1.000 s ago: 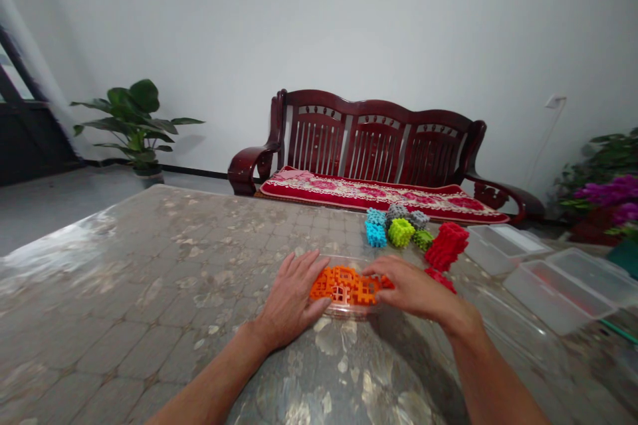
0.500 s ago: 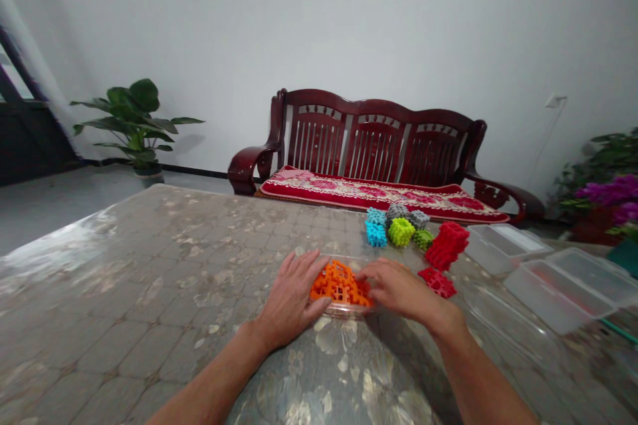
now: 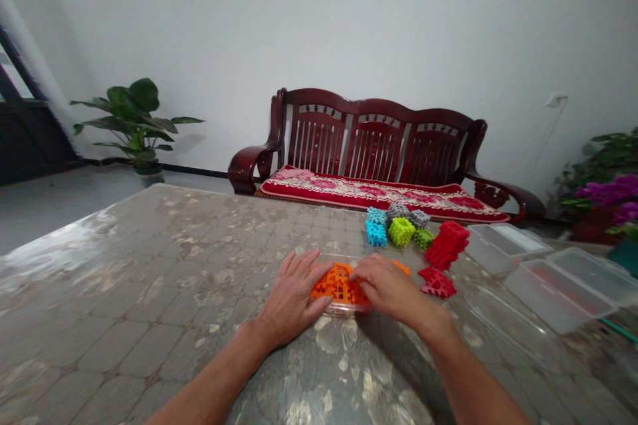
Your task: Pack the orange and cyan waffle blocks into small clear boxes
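Orange interlocking plastic blocks (image 3: 339, 282) lie heaped in a clear plastic container (image 3: 343, 309) in front of me. My left hand (image 3: 296, 287) holds the container's left side, thumb along the near rim and fingers stretched toward the far rim. From the right, my right hand (image 3: 389, 287) reaches over the rim with bent fingers closed at the orange blocks. Its fingertips are partly hidden among them. Just beyond that hand, an orange piece (image 3: 401, 267) shows outside the container, partly covered.
Stacked blue blocks (image 3: 376, 228), grey blocks (image 3: 399, 212), lime-green blocks (image 3: 401, 232) and red blocks (image 3: 447, 246) stand on the table (image 3: 164, 272) at the right. Translucent boxes (image 3: 543, 299) and a clear lid (image 3: 513, 329) lie farther right. Behind is a wooden bench (image 3: 373, 133).
My right hand has moved slightly left, deeper over the orange blocks. An orange piece now shows beyond it, outside the container. My left hand has stayed nearly still.
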`<move>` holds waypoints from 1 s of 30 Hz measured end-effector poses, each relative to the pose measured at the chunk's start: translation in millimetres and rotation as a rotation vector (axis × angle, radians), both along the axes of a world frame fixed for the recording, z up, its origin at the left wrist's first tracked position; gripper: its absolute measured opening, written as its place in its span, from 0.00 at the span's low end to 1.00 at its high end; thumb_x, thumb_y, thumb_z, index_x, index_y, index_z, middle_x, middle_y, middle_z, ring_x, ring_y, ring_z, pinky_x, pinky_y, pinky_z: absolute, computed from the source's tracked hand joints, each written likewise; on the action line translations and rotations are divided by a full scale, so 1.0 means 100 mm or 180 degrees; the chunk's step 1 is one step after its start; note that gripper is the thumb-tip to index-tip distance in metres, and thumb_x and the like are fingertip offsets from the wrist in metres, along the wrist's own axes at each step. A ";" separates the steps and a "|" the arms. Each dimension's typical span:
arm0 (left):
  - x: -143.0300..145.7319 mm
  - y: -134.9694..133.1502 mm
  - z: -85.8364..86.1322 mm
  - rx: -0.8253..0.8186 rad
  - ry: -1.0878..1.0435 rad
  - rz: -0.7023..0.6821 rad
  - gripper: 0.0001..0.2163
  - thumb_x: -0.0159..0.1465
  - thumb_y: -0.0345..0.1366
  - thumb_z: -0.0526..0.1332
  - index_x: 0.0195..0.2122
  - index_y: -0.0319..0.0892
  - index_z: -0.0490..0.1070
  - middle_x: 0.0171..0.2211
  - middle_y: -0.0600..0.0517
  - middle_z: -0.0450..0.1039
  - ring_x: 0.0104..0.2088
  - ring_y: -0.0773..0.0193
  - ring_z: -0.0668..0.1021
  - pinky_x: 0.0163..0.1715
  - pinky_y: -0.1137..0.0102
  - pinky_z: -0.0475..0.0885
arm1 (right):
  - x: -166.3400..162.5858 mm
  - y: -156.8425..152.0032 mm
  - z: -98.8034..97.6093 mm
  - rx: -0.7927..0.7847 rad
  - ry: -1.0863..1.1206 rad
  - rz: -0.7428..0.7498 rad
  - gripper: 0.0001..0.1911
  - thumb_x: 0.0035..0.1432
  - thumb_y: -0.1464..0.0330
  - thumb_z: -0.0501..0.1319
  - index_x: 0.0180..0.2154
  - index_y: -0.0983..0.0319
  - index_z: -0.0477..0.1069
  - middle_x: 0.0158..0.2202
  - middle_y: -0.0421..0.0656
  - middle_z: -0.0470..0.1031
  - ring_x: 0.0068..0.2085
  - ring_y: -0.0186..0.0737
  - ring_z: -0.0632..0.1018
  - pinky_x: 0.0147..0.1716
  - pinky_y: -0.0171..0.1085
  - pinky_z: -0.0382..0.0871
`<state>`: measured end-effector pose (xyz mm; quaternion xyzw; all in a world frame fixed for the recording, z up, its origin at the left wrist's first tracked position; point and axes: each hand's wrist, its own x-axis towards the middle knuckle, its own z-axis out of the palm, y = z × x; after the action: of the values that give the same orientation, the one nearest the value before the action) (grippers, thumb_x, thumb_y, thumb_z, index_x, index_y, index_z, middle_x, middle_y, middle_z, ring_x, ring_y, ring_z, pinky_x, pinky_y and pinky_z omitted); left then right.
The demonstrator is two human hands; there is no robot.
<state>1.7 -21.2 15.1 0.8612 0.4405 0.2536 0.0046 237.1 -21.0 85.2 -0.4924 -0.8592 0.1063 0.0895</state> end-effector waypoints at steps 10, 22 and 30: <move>0.00 -0.01 -0.01 0.0011 0.0102 -0.0013 0.22 0.65 0.39 0.61 0.61 0.55 0.68 0.67 0.46 0.61 0.66 0.50 0.64 0.66 0.43 0.52 | 0.04 0.04 -0.02 -0.0011 -0.0177 -0.0064 0.20 0.56 0.78 0.52 0.40 0.59 0.81 0.41 0.44 0.81 0.47 0.43 0.75 0.49 0.37 0.64; -0.01 0.01 -0.01 -0.0002 0.0019 -0.0013 0.22 0.65 0.40 0.59 0.61 0.50 0.67 0.67 0.44 0.62 0.65 0.49 0.65 0.67 0.44 0.52 | 0.87 0.26 -0.01 -0.0065 -0.0366 -0.1106 0.31 0.49 0.67 0.64 0.57 0.60 0.72 0.54 0.49 0.77 0.56 0.53 0.74 0.54 0.46 0.65; 0.00 0.02 -0.04 -0.0064 -0.0062 0.0006 0.26 0.63 0.39 0.60 0.64 0.47 0.62 0.67 0.43 0.62 0.66 0.50 0.65 0.68 0.47 0.52 | 0.74 0.23 -0.04 -0.0074 -0.0923 -0.1342 0.28 0.48 0.71 0.62 0.54 0.57 0.74 0.48 0.47 0.80 0.50 0.50 0.78 0.46 0.40 0.68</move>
<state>1.6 -19.6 10.8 0.8581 0.4438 0.2576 0.0173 311.0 2.0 81.0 -0.6717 -0.7402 0.0234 -0.0201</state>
